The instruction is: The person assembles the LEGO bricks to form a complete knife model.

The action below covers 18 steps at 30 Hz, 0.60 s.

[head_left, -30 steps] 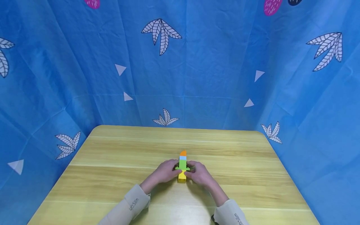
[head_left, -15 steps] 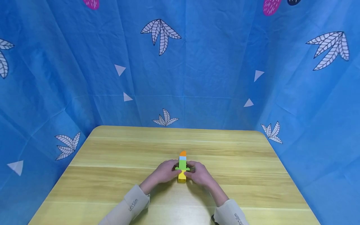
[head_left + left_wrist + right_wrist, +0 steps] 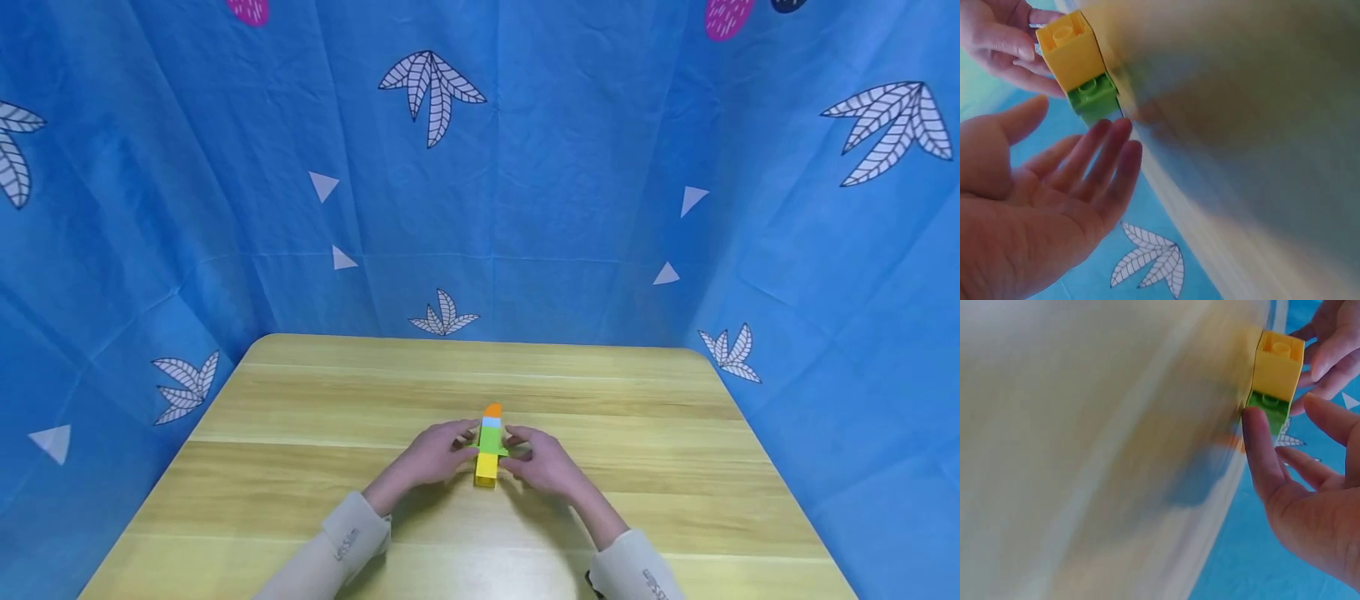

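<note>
A toy of joined building blocks [image 3: 490,440] lies lengthwise on the table between my hands. Its far tip is orange [image 3: 492,411], followed by a light blue part, a green body with short side pieces, and a yellow block [image 3: 486,468] nearest me. The hollow end of that yellow block [image 3: 1074,59] shows in the left wrist view. Left of the toy, my left hand [image 3: 438,452] has its fingers loosely extended beside the green part. My right hand [image 3: 551,462] mirrors it on the other side, thumb and fingers spread apart. One right fingertip overlaps the green block [image 3: 1270,412] in the right wrist view.
The wood-grain table [image 3: 300,467] has rounded far corners. Blue cloth [image 3: 570,167] printed with leaves and triangles hangs behind it and along both sides. Light sleeves [image 3: 337,542] cover both forearms.
Both hands have loosened from the toy and drawn slightly apart, thumbs off the yellow block. The toy now lies at a slight tilt, its orange tip a little further right.
</note>
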{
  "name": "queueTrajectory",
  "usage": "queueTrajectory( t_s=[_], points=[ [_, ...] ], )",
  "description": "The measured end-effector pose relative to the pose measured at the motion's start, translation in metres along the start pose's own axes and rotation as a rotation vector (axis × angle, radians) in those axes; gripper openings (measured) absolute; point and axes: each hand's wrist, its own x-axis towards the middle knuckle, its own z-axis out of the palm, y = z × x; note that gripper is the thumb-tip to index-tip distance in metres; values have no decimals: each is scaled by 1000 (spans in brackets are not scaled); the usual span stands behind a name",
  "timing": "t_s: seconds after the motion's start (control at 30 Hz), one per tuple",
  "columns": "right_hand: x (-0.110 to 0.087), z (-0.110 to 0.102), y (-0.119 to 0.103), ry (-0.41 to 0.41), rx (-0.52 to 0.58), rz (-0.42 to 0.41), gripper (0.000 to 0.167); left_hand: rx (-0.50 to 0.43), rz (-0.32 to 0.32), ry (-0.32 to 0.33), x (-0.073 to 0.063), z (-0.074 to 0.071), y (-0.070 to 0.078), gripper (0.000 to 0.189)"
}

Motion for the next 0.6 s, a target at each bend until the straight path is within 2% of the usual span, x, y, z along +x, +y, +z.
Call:
queueTrajectory(
  t_s=[0.13, 0.3, 0.4, 0.6],
  points=[
    [-1, -10, 2, 29, -106, 3, 62, 21, 14, 6, -3, -10, -10, 52],
    [-3, -30, 8, 85, -189, -7, 62, 112, 5, 41, -10, -29, -26, 52],
    [-7, -49, 11, 125, -287, -49, 64, 222, 19, 82, -17, -45, -39, 54],
    [-19, -98, 15, 243, -604, -163, 76, 513, 76, 214, -33, -92, -68, 67]
  ],
)
